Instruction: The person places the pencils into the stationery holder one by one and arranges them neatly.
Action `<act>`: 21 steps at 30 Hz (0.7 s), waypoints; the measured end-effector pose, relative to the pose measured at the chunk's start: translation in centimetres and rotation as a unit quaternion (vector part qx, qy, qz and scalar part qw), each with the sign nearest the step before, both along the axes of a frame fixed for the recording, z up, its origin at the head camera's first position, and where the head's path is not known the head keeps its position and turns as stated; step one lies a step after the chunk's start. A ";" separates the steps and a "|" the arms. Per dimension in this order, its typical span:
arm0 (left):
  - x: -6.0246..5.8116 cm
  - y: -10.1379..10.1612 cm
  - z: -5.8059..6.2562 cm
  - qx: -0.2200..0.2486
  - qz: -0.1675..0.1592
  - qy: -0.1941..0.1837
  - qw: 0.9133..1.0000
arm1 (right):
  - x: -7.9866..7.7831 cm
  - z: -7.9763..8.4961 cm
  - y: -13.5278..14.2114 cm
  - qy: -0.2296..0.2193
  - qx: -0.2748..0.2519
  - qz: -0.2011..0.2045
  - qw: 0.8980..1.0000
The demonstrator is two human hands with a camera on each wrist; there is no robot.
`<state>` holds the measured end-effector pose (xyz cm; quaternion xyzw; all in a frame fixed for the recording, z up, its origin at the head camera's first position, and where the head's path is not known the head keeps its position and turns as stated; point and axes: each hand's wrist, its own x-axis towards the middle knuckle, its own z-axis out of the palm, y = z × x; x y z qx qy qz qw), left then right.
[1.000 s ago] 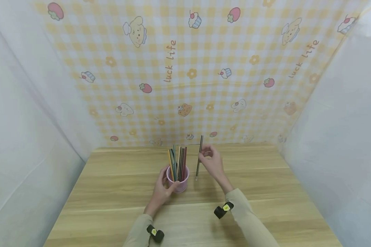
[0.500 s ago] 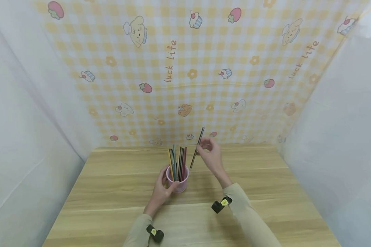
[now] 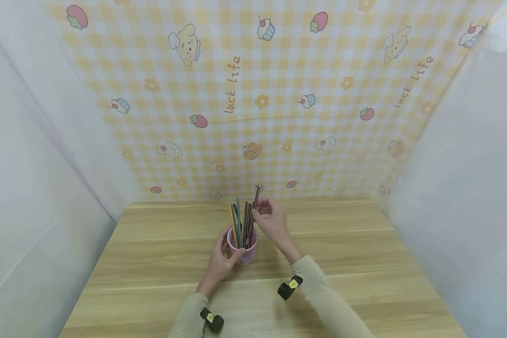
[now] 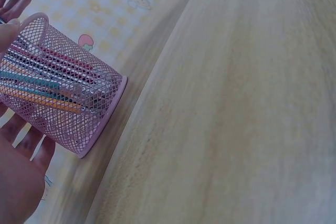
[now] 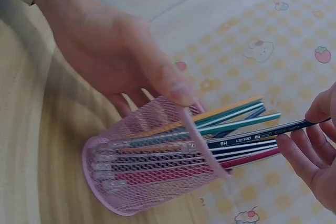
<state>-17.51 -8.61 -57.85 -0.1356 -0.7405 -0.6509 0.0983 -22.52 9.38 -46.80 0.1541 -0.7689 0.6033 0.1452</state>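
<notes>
A pink mesh pencil cup [image 3: 248, 256] stands upright on the table with several pencils [image 3: 235, 220] in it, orange, green, dark and red. My left hand [image 3: 220, 261] grips the cup from the left, its thumb at the rim and its other fingers round the far side. Between thumb and fingers, my right hand [image 3: 272, 223] pinches a black pencil marked HB [image 5: 247, 139] near its upper part. That pencil slants over the cup, and its lower end, with a clear tip, lies at the mouth among the others. Whether it touches them I cannot tell.
The cup stands on a wood-grain table [image 3: 160, 263]. A yellow checked cloth [image 3: 211, 89] with cartoon prints hangs along the table's back edge. White sheets [image 3: 464, 188] close off both sides. Each forearm carries a small black camera [image 3: 289, 287].
My right hand has brought the black pencil leftward, first lifting it, then lowering its end to the cup's mouth. My left hand and the cup have stayed in place.
</notes>
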 end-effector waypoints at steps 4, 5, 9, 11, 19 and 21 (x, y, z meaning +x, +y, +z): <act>-0.1 -0.1 -0.1 0.000 -0.001 0.000 1.000 | 0.3 -0.7 -0.6 -0.003 0.037 -0.008 0.999; -0.1 -0.2 -0.1 -0.001 -0.001 0.001 1.000 | 0.4 -0.8 -0.8 -0.006 0.048 -0.009 0.999; 0.0 -0.2 0.0 -0.001 0.001 -0.009 1.000 | 0.8 -1.2 -1.1 -0.022 0.082 -0.002 0.996; 0.0 -0.1 0.1 -0.004 0.000 -0.011 1.000 | 1.0 -1.3 -1.3 -0.030 0.094 0.002 0.995; 0.0 0.0 0.0 -0.004 -0.001 -0.011 1.000 | 1.5 -1.9 -1.3 -0.033 0.115 0.009 0.993; 0.0 0.1 0.0 -0.003 0.000 -0.012 1.000 | 1.7 -2.0 -1.1 -0.024 0.119 0.008 0.993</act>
